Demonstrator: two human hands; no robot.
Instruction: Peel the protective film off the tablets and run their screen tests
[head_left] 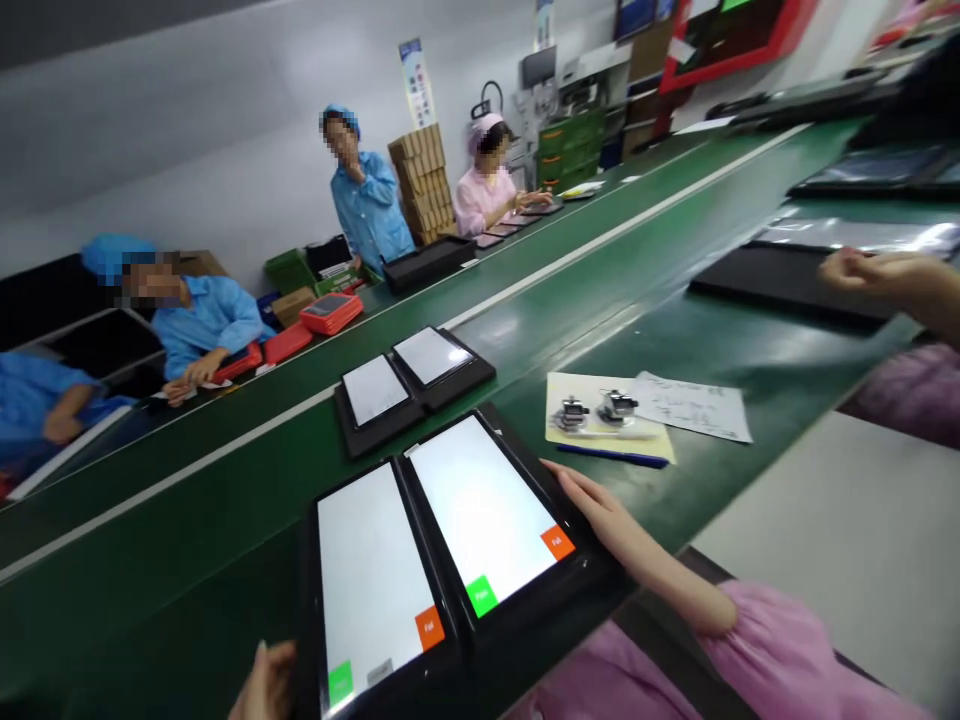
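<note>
A black tray [491, 415] lies tilted in view in front of me, with two tablets side by side in it. The left tablet [367, 570] and the right tablet [480, 500] both show white screens with green and orange squares along the lower edge. My right hand [611, 520] grips the tray's right edge, fingers along its side. At the lower left, my left hand [266, 685] holds the tray's left edge, its fingers curled and partly cut off by the frame.
Beyond lies another black tray [457, 385] with two lit tablets. Two metal tally counters [619, 405], papers [697, 405] and a blue pen [611, 456] lie to the right. A co-worker's hand [877, 280] is over a black tray [780, 285]. Other people sit across the green conveyor [187, 520].
</note>
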